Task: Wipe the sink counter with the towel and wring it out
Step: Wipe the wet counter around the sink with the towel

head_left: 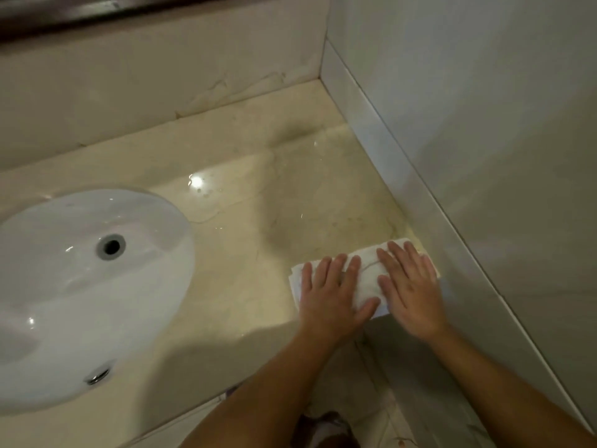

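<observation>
Items counted: one white towel (366, 279); two hands, the left hand (334, 294) and the right hand (412, 286); one white sink (80, 295), in which one drain hole (111, 246) is seen; one desk (245, 205).

- Pale grey side wall (484, 108) stands along the right, with a lighter skirting strip (387, 156) at its foot.
- Beige marble back wall (145, 85) shows cracks.
- Dark ledge (64, 14) crosses the top.
- Tiled floor (403, 399) lies below.
- Light is dim and warm.
</observation>
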`<move>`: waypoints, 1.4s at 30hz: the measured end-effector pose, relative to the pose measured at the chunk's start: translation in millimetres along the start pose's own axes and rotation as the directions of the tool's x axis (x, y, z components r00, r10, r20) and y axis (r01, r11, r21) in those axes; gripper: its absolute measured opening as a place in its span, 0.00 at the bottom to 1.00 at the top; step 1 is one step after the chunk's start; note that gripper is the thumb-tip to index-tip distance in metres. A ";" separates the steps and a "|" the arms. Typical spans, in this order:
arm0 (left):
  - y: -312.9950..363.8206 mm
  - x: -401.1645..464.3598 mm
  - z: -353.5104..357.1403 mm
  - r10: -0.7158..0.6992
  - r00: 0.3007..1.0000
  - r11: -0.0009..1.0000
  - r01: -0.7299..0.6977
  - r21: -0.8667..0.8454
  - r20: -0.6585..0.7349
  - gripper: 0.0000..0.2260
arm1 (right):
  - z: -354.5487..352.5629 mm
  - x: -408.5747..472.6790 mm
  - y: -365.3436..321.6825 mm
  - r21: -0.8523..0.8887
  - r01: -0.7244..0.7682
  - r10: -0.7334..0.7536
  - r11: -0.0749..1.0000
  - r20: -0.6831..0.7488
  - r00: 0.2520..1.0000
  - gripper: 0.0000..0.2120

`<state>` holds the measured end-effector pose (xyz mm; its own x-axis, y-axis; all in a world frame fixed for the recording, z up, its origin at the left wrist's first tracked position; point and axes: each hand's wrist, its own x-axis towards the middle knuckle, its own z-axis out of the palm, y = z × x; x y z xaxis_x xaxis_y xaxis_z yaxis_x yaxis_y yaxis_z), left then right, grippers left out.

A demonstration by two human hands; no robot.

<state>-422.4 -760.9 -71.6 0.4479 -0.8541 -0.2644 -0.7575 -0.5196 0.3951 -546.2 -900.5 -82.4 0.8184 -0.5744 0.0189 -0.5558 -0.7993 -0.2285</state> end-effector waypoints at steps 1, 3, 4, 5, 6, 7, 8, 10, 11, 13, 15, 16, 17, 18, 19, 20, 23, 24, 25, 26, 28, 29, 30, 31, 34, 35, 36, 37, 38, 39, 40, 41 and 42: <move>0.4 -0.2 -0.5 -0.001 1.000 1.000 0.001 0.006 0.014 0.34 | -0.3 0.1 -0.7 -0.007 0.000 0.000 1.000 -0.004 1.000 0.29; 1.0 -1.7 0.1 -0.008 1.000 1.000 0.008 0.018 0.018 0.35 | 1.5 -2.2 -3.1 -0.017 -0.015 0.015 1.000 -0.031 0.999 0.26; 1.7 -2.6 0.9 -0.017 1.000 1.000 0.016 0.019 0.001 0.35 | 5.8 -3.8 -1.8 -0.021 -0.024 0.023 1.000 -0.044 0.999 0.25; 3.1 -3.3 0.7 -0.031 0.999 0.999 0.031 0.011 -0.023 0.34 | 11.0 -5.1 1.6 -0.040 -0.017 0.015 0.999 -0.052 0.999 0.24; 3.9 -1.8 1.3 -0.048 0.997 0.999 0.048 -0.006 -0.058 0.33 | 16.6 -5.0 7.9 -0.071 0.009 -0.012 0.997 -0.044 0.999 0.25; 3.8 0.1 3.0 -0.060 0.993 0.998 0.058 -0.020 -0.100 0.31 | 22.1 -4.9 13.8 -0.107 0.049 -0.052 0.993 -0.024 0.998 0.29; 2.9 2.6 6.7 -0.067 0.986 0.998 0.064 -0.021 -0.151 0.29 | 25.8 -2.5 18.4 -0.127 0.096 -0.097 0.987 0.000 0.995 0.32; 1.3 9.4 11.9 -0.075 0.973 0.997 0.078 0.005 -0.220 0.27 | 25.5 10.9 21.2 -0.096 0.149 -0.153 0.984 -0.042 0.987 0.28; 0.0 13.6 13.1 -0.069 0.964 0.997 0.076 0.016 -0.257 0.27 | 22.7 19.8 19.3 -0.055 0.147 -0.152 0.988 -0.093 0.984 0.24; -3.9 25.1 12.0 -0.056 0.938 0.998 0.063 0.010 -0.342 0.27 | 16.3 41.3 10.1 0.007 0.138 -0.135 0.990 -0.168 0.976 0.22; -11.9 46.3 4.5 -0.056 0.907 0.998 0.056 -0.012 -0.417 0.27 | 12.2 71.6 4.7 0.022 0.147 -0.142 0.989 -0.166 0.976 0.22; -18.4 60.2 -0.4 -0.051 0.888 0.999 0.048 -0.017 -0.456 0.26 | 13.1 88.0 3.8 0.015 0.136 -0.132 0.991 -0.156 0.979 0.22; -26.1 74.9 -7.0 -0.040 0.873 0.999 0.036 -0.017 -0.487 0.25 | 14.0 104.8 1.7 0.002 0.117 -0.116 0.993 -0.156 0.981 0.22; -35.1 89.8 -14.2 -0.028 0.863 1.000 0.024 -0.014 -0.505 0.25 | 15.4 121.1 -1.1 -0.014 0.096 -0.097 0.995 -0.163 0.982 0.22; -44.1 104.4 -22.3 -0.020 0.859 1.000 0.017 -0.010 -0.512 0.25 | 17.1 136.7 -5.0 -0.024 0.075 -0.078 0.997 -0.171 0.982 0.22; -52.4 117.2 -30.1 -0.017 0.862 1.000 0.015 -0.008 -0.507 0.25 | 18.8 151.1 -9.6 -0.022 0.056 -0.059 0.998 -0.179 0.982 0.22; -65.1 134.6 -42.9 -0.035 0.890 0.999 0.025 -0.029 -0.455 0.26 | 22.3 172.0 -15.6 -0.021 0.037 -0.040 0.999 -0.198 0.979 0.22; -65.1 134.0 -42.9 -0.044 0.894 0.999 0.034 -0.029 -0.446 0.26 | 22.9 170.1 -14.6 -0.029 0.051 -0.056 0.998 -0.204 0.977 0.22; -63.1 130.7 -41.8 -0.056 0.898 0.998 0.051 -0.024 -0.436 0.27 | 23.1 164.8 -11.7 -0.036 0.075 -0.080 0.997 -0.197 0.977 0.22; -59.6 125.2 -38.9 -0.070 0.903 0.997 0.069 -0.018 -0.423 0.27 | 22.8 156.9 -7.8 -0.042 0.101 -0.107 0.994 -0.183 0.977 0.22; -51.2 110.8 -32.2 -0.096 0.909 0.995 0.098 -0.016 -0.405 0.27 | 21.8 138.2 -1.8 -0.038 0.133 -0.137 0.990 -0.158 0.978 0.23; -46.5 102.2 -28.5 -0.102 0.911 0.995 0.103 -0.020 -0.400 0.27 | 20.5 128.5 -0.9 -0.030 0.134 -0.137 0.991 -0.155 0.978 0.23; -41.7 93.0 -24.3 -0.103 0.911 0.994 0.104 -0.019 -0.399 0.27 | 19.5 118.1 0.0 -0.024 0.130 -0.132 0.991 -0.155 0.979 0.22; -37.2 83.2 -19.4 -0.101 0.910 0.995 0.103 -0.015 -0.403 0.27 | 18.5 106.5 0.4 -0.020 0.127 -0.129 0.992 -0.157 0.979 0.22; -29.3 61.3 -3.8 -0.080 0.897 0.996 0.092 0.006 -0.435 0.27 | 16.4 76.7 -1.4 -0.022 0.135 -0.137 0.991 -0.121 0.983 0.24; -30.0 60.2 -1.5 -0.066 0.890 0.996 0.084 0.018 -0.452 0.27 | 16.6 74.5 -2.9 -0.028 0.127 -0.129 0.992 -0.113 0.985 0.25; -32.6 62.6 -1.1 -0.054 0.880 0.997 0.077 0.030 -0.472 0.26 | 16.8 78.3 -5.2 -0.034 0.108 -0.111 0.994 -0.119 0.987 0.25; -36.0 67.3 -2.2 -0.042 0.872 0.997 0.070 0.040 -0.487 0.26 | 17.2 86.7 -8.2 -0.036 0.083 -0.087 0.996 -0.134 0.987 0.24; -39.6 73.3 -4.5 -0.031 0.869 0.997 0.064 0.050 -0.494 0.26 | 18.1 97.4 -12.0 -0.035 0.061 -0.066 0.998 -0.147 0.987 0.23; -43.6 80.3 -8.0 -0.019 0.867 0.997 0.057 0.061 -0.498 0.26 | 19.4 109.0 -15.9 -0.034 0.051 -0.055 0.998 -0.158 0.986 0.22; -48.3 88.3 -12.6 -0.010 0.863 0.996 0.052 0.070 -0.505 0.25 | 20.7 120.9 -19.0 -0.031 0.051 -0.055 0.998 -0.171 0.984 0.22; -53.9 97.4 -18.2 -0.004 0.858 0.996 0.049 0.074 -0.514 0.25 | 22.2 133.0 -21.8 -0.027 0.053 -0.057 0.998 -0.192 0.980 0.21; -60.2 107.5 -24.4 -0.003 0.854 0.996 0.047 0.072 -0.521 0.25 | 23.7 145.1 -23.9 -0.023 0.052 -0.056 0.998 -0.216 0.975 0.21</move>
<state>-317.1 -822.0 -102.3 0.6320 -0.7396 0.2315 -0.7677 -0.5565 0.3178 -410.6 -960.6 -97.3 0.7974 -0.5531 0.2414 -0.5153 -0.8322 -0.2047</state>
